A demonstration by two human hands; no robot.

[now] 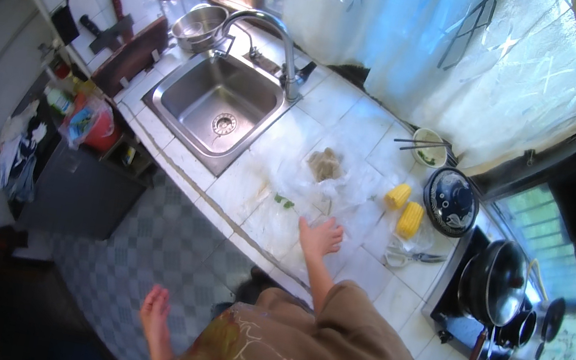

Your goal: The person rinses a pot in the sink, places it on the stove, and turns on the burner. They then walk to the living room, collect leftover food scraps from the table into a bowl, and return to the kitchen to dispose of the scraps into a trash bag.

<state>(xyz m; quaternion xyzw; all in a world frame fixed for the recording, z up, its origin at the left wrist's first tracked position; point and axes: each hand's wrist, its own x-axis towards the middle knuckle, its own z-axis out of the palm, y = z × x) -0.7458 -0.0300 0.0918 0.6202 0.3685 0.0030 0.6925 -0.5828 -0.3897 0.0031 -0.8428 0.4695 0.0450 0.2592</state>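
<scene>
My right hand (322, 237) is over the white tiled counter at a clear plastic bag (341, 189), fingers spread, with nothing seen held in it. My left hand (157, 307) hangs above the floor away from the counter, holding nothing that shows. A greyish-brown lump (325, 164) lies on or in the crumpled plastic. Green leaves (284, 201) lie left of my right hand. Two pieces of yellow corn (396, 196) stand to the right, the nearer one beside more clear plastic. Scissors (416, 257) with pale handles lie below the corn.
A steel sink (221, 101) with a curved faucet (276, 19) is at the left. At the right are a dark lidded pot (450, 202), a bowl (430, 148) with chopsticks, and a stove (453, 310) bearing a lidded wok (501, 281). Cleavers (111, 36) hang at the far left.
</scene>
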